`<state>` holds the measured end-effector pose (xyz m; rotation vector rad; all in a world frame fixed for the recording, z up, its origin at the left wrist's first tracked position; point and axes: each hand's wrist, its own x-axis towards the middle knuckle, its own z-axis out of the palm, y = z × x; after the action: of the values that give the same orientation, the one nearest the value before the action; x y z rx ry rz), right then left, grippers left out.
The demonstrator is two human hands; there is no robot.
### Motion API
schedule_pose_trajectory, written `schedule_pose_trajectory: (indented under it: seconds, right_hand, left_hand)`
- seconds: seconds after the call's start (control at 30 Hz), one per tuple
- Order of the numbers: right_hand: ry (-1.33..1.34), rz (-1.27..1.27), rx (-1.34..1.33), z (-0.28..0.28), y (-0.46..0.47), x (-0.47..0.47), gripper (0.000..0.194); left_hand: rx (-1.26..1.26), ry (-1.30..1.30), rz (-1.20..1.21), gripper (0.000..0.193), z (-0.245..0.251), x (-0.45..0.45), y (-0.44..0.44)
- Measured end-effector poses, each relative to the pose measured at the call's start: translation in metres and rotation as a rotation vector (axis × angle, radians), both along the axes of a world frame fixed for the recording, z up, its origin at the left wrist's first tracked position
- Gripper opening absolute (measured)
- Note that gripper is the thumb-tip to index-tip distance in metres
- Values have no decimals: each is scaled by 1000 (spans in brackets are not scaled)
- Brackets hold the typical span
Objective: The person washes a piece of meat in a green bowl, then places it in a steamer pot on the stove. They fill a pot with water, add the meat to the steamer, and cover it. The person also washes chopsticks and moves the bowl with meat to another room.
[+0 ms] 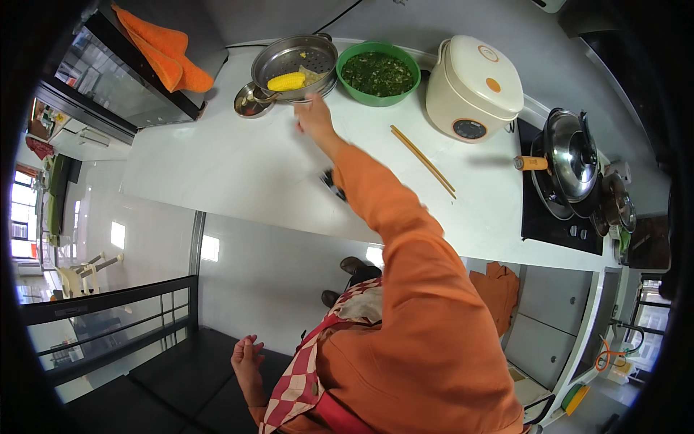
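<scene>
My right hand (315, 118) reaches over the white countertop (233, 163) to the near rim of a perforated metal steamer pan (265, 62). Its fingers are curled and slightly blurred; whether they touch the rim is unclear. A yellow corn cob (286, 82) and a pale crumpled piece (313, 76) lie in the pan. Beside it stands a small metal bowl (252, 111) with bits inside. To the right is a green plastic bowl (355, 93) of chopped dark greens in liquid. My left hand (248, 353) hangs low at my side, loosely bent, nothing visible in it.
A pair of wooden chopsticks (423, 161) lies before a cream rice cooker (471, 89). Farther right, a lidded wok (569, 157) sits on a black cooktop (534, 228). My sleeve partly hides a small dark object (332, 183). An orange towel (165, 51) hangs at left.
</scene>
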<state>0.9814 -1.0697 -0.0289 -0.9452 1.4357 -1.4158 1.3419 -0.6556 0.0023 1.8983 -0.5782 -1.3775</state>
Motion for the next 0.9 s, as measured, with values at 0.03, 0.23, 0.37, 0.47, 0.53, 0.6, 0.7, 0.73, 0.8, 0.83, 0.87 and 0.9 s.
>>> schedule_pose_trajectory:
  seconds: [0.03, 0.23, 0.37, 0.47, 0.53, 0.6, 0.7, 0.73, 0.8, 0.83, 0.87, 0.9]
  right_hand:
    - [78, 130, -15, -8, 27, -4, 47]
    - [1340, -66, 523, -38, 165, -137, 32]
    - [1427, 19, 776, -52, 177, -198, 22]
    - [1456, 29, 729, -59, 166, -209, 18]
    - [1417, 102, 697, -56, 160, -215, 18]
    - [1348, 211, 716, -48, 163, -219, 16]
    - [1458, 334, 652, -29, 183, -215, 17]
    - [1466, 267, 598, -25, 193, -206, 16]
    - [1473, 152, 508, -22, 222, -176, 18]
    - [1463, 113, 445, -25, 237, -154, 21]
    - [1418, 111, 449, -30, 248, -133, 24]
    - [1383, 106, 432, -35, 253, -114, 27]
  left_hand:
    - [-8, 6, -2, 24, -1, 0, -3]
    - [-15, 38, -79, 25, -12, -11, -20]
    - [-8, 48, -217, 26, -16, -30, -52]
    - [-39, 38, -320, 27, -13, -51, -80]
    - [-67, 17, -392, 29, -8, -62, -97]
    - [-69, 26, -469, 29, -6, -71, -105]
    - [-79, 52, -575, 30, -9, -81, -116]
    - [-70, 59, -610, 30, -11, -84, -121]
    - [-36, 51, -687, 29, -18, -91, -129]
    - [-15, 42, -760, 28, -22, -97, -134]
    - [10, 24, -828, 27, -25, -100, -139]
    - [48, -16, -886, 27, -26, -105, -141]
